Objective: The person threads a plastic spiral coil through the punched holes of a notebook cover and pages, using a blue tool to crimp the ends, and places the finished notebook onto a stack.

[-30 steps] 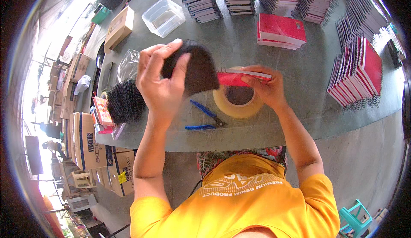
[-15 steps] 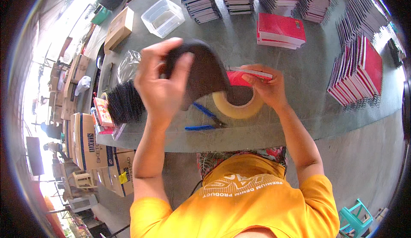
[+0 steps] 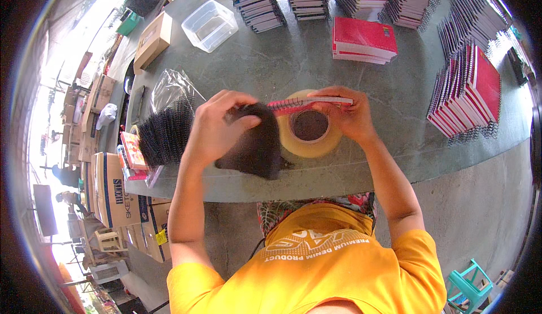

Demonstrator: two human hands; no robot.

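Note:
My right hand (image 3: 349,113) grips a thin red-covered notebook (image 3: 288,107), seen edge-on, with dark wire loops along its edge. Below it lies a wide roll of clear yellowish tape (image 3: 299,145). My left hand (image 3: 217,125) is curled at the top of a dark, curved, flexible thing (image 3: 251,147), blurred by motion. Its exact kind cannot be made out. It hangs beside the tape roll and hides the blue-handled tool seen before. To the left of my left hand stands a bundle of black binding wire (image 3: 164,133).
Stacks of spiral notebooks (image 3: 254,3) line the far edge; more red notebooks (image 3: 364,40) lie nearer, and another stack (image 3: 468,88) stands right. A clear plastic box (image 3: 210,27), cardboard box (image 3: 152,43) and clear plastic bag (image 3: 175,91) are at left. A turquoise stool (image 3: 468,286) stands lower right.
My left hand has come down, and the dark thing has swung down and left, uncovering the tape roll and covering the blue-handled tool. My right hand still holds the notebook, almost in place.

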